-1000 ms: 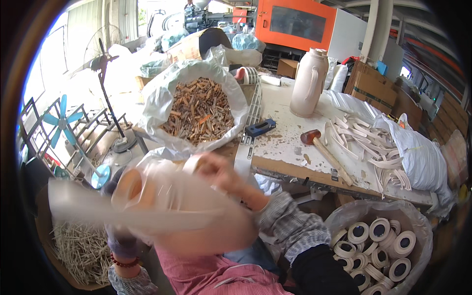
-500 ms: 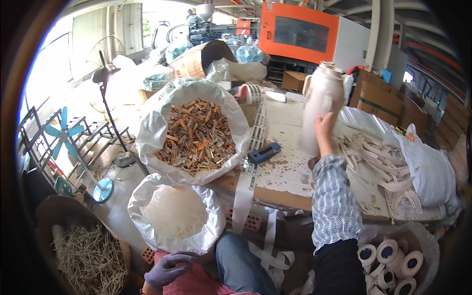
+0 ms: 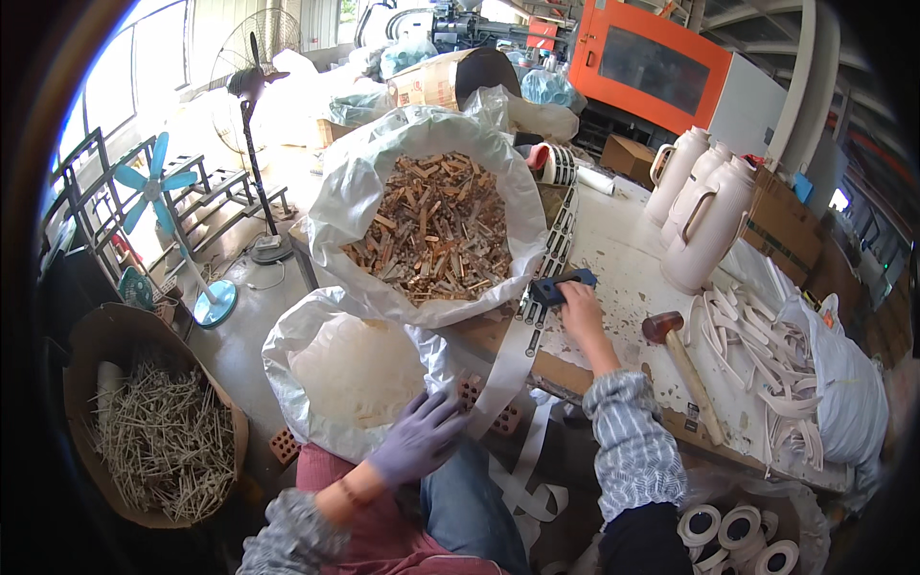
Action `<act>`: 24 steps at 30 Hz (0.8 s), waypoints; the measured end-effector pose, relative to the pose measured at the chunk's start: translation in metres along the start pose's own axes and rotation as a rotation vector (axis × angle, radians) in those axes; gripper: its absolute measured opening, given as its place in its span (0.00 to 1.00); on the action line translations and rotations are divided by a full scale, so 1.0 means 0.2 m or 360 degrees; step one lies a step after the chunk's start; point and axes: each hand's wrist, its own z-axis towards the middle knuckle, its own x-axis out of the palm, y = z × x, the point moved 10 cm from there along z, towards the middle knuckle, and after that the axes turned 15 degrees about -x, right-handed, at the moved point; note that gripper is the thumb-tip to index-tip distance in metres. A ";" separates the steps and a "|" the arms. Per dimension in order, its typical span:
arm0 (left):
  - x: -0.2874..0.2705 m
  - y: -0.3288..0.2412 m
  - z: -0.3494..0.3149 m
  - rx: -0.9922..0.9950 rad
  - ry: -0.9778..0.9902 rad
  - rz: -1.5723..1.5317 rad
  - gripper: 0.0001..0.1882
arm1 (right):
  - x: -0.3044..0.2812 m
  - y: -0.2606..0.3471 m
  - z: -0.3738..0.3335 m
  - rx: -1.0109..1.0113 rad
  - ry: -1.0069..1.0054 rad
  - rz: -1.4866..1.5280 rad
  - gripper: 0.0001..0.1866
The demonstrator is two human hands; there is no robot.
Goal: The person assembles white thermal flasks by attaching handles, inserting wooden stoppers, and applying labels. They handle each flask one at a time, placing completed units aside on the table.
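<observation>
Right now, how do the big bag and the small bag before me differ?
The big bag holds brown pieces; the small bag holds pale stuff. The big bag's mouth looks wider than the small bag's. The gloved left hand is at the small bag's right edge, while neither hand is on the big bag. Both are whitish bags with open tops.

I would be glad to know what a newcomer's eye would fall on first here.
Probably the big open white sack just above the middle of the view, heaped with brown pieces. Next might come the bright orange machine at the top, right of centre, and the three pale jugs below it to the right. Nearer, the right hand is at a blue tool.
</observation>
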 end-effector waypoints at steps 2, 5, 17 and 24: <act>0.01 -0.08 0.22 0.0185 -0.0156 0.0127 0.33 | 0.01 -0.05 0.06 0.0093 0.0100 -0.0073 0.20; 0.08 -0.12 0.47 0.0221 -0.0257 0.0249 0.33 | 0.00 -0.11 0.08 -0.0067 0.0057 -0.0108 0.19; 0.32 -0.37 0.31 0.0434 -0.0234 0.0288 0.19 | 0.02 0.13 0.19 -0.0325 -0.0033 0.0120 0.16; 0.43 -0.42 0.17 0.0505 0.0034 0.0133 0.21 | 0.03 -0.27 0.25 0.0327 -0.0118 0.0653 0.15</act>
